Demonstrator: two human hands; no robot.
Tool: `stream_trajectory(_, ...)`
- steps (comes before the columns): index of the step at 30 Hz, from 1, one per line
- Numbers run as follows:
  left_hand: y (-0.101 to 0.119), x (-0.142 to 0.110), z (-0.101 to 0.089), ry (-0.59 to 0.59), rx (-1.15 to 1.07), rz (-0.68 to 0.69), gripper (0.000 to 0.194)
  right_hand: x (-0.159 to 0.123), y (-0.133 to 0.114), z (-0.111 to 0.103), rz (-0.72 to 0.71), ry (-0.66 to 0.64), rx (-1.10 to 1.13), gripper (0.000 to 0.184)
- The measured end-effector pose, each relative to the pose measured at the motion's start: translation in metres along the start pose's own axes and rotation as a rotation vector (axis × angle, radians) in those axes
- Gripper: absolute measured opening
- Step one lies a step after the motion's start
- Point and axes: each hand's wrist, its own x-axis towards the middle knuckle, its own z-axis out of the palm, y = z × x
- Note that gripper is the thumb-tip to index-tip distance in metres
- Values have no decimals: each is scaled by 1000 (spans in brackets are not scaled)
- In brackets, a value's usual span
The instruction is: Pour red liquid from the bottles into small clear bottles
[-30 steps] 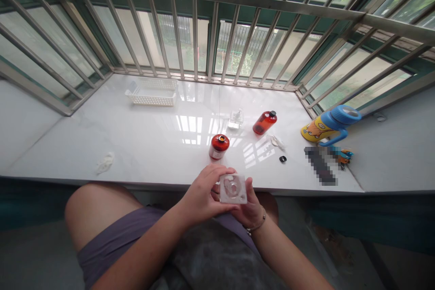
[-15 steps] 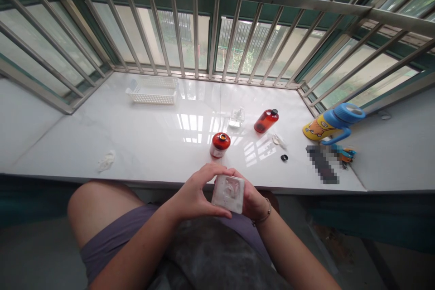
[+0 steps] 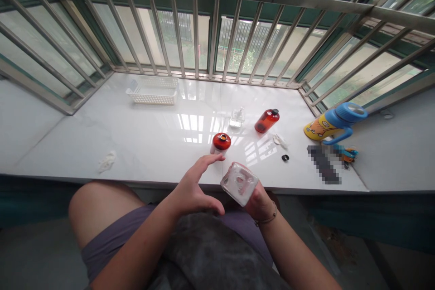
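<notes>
My right hand (image 3: 260,201) is wrapped round a clear square bottle (image 3: 239,184), its flat base turned up toward me; its neck is hidden. My left hand (image 3: 197,188) is apart from it on the left, thumb and fingers spread with nothing between them. Just beyond my left fingertips an amber-red round bottle (image 3: 221,142) stands on the white ledge (image 3: 159,145), its mouth uncapped. Farther back is a small clear glass bottle (image 3: 237,118). To its right an amber-red bottle with a black cap (image 3: 267,121) appears tilted.
A white perforated basket (image 3: 153,91) stands at the back left. Crumpled tissue (image 3: 107,161) lies on the left, another wad (image 3: 279,140) on the right near a black cap (image 3: 285,157). A blue-and-yellow flask (image 3: 335,121) is at far right, beside a blurred-out dark object (image 3: 323,164). Metal bars enclose the ledge.
My left hand has let go of the clear square bottle and opened to its left. My right hand has moved slightly right with the bottle, which is now turned at an angle.
</notes>
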Motion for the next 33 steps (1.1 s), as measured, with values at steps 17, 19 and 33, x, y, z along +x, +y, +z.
stream_trajectory(17, 33, 9, 48, 108, 122, -150, 74, 5, -7, -18, -103, 56, -127, 86)
stream_trajectory(19, 32, 9, 48, 120, 121, -156, 74, 6, -9, -21, -107, 51, -146, 86)
stream_trajectory(33, 1, 5, 32, 259, 18, -65, 79, 5, -15, -28, -152, 146, -232, 94)
